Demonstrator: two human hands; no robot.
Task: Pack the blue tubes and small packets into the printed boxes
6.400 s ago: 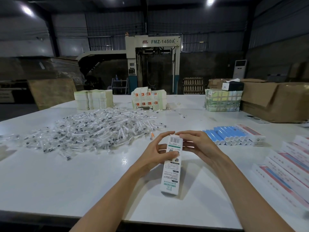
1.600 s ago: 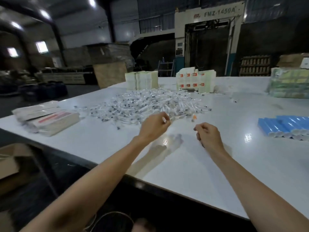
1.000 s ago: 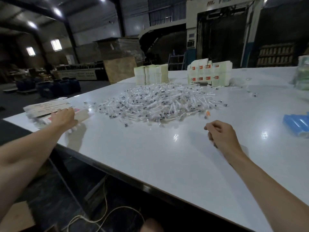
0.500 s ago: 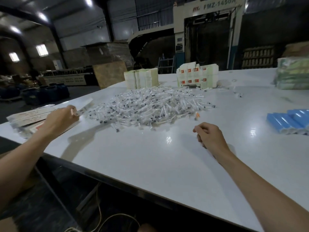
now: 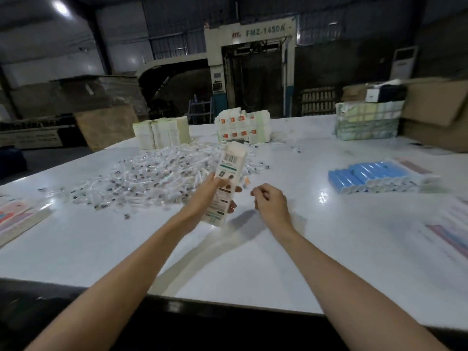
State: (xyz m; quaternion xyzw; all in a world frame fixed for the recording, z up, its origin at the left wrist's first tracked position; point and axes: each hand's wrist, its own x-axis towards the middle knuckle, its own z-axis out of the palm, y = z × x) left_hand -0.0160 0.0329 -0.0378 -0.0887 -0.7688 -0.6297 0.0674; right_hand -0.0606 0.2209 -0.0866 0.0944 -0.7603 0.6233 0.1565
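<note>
A printed box (image 5: 228, 181) is held above the white table (image 5: 253, 269) at a packing bench. It is gripped around its lower half by the left hand (image 5: 209, 196), with the fingers wrapped behind it and their tips showing past its right edge. The box's long axis is set close to upright, leaning slightly right and away. Its open, flapped end is pointed up and far, its closed end down toward the near edge, and the barcode face is turned to the camera. Just to the right, the right hand (image 5: 269, 203) is seen low over the table with fingers curled inward; whether anything is pinched inside cannot be told. A heap of small packets (image 5: 152, 176) is spread behind and left of the box, while blue tubes (image 5: 364, 174) are laid in rows well to the right. Flat boxes (image 5: 17, 216) are stacked at the left edge, and paper stacks (image 5: 162, 133) are lined along the far side.
</note>
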